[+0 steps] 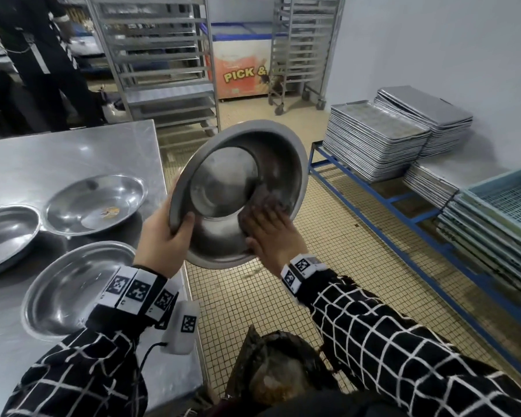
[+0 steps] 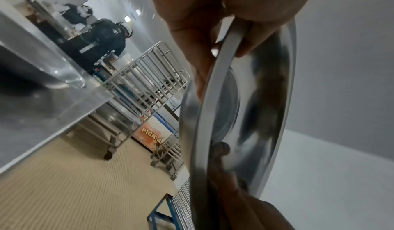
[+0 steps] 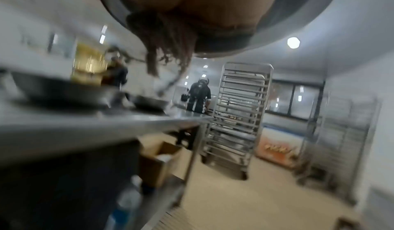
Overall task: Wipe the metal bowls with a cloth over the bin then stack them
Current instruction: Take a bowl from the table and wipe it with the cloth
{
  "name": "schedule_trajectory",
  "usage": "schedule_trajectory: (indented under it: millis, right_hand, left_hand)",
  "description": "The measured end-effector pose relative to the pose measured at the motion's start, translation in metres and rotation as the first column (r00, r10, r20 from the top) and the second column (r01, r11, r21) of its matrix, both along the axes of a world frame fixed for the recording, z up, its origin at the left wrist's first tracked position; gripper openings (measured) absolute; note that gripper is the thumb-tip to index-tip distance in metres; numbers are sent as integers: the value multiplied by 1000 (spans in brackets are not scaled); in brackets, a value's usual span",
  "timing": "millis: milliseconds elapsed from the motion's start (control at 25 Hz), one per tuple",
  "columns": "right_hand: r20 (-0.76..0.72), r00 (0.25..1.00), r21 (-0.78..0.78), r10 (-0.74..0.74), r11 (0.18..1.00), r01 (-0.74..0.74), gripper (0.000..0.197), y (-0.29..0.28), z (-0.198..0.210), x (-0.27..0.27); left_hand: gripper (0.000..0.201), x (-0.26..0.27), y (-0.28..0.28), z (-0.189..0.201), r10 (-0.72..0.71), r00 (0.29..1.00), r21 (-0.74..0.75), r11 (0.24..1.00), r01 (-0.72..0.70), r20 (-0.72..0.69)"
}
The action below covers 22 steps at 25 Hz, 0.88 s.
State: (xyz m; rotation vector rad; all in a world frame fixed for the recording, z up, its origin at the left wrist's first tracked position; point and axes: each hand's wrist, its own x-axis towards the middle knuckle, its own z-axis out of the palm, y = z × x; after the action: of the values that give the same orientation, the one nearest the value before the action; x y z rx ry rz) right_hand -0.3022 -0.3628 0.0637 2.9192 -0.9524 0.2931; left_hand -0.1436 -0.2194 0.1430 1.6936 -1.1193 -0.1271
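A metal bowl point(image 1: 223, 188) is held in the air, tilted with its inside toward me, above a dark bin point(image 1: 283, 374) by the floor. My left hand point(image 1: 178, 233) grips its left rim, thumb inside; in the left wrist view the rim point(image 2: 215, 99) runs edge-on under the left hand point(image 2: 213, 14). My right hand point(image 1: 268, 230) presses a dark brown cloth point(image 1: 266, 206) flat against the bowl's lower right inner wall. The cloth's frayed threads point(image 3: 164, 48) hang below my palm. Three more bowls lie on the steel table: one with food scraps point(image 1: 94, 203), one at the left edge point(image 1: 6, 233), one nearest me point(image 1: 76, 287).
The steel table point(image 1: 73, 158) fills the left. Stacked baking trays point(image 1: 373, 145) sit on a blue rack point(image 1: 388, 203) at the right, with plastic crates point(image 1: 509, 212). Wheeled tray trolleys point(image 1: 163, 55) and a chest freezer point(image 1: 241, 70) stand behind. A person in dark clothes point(image 1: 42, 40) stands far left.
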Motion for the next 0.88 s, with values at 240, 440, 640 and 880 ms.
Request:
schedule_trajectory:
  millis: [240, 440, 640, 880]
  right_hand:
    - [297, 954, 157, -32, 988, -16, 62, 30, 3, 16]
    - [524, 851, 217, 38, 960, -177, 51, 66, 15, 12]
    - [477, 842, 157, -252, 967, 200, 58, 19, -4, -24]
    - [641, 599, 482, -480, 859, 173, 72, -22, 54, -45]
  left_hand:
    - [46, -16, -15, 15, -46, 998, -95, 994, 50, 40]
    - [12, -19, -23, 20, 67, 985, -136, 987, -89, -158]
    - [22, -30, -21, 23, 8, 970, -134, 990, -42, -245]
    - [23, -27, -14, 12, -24, 920, -17, 1000, 19, -390]
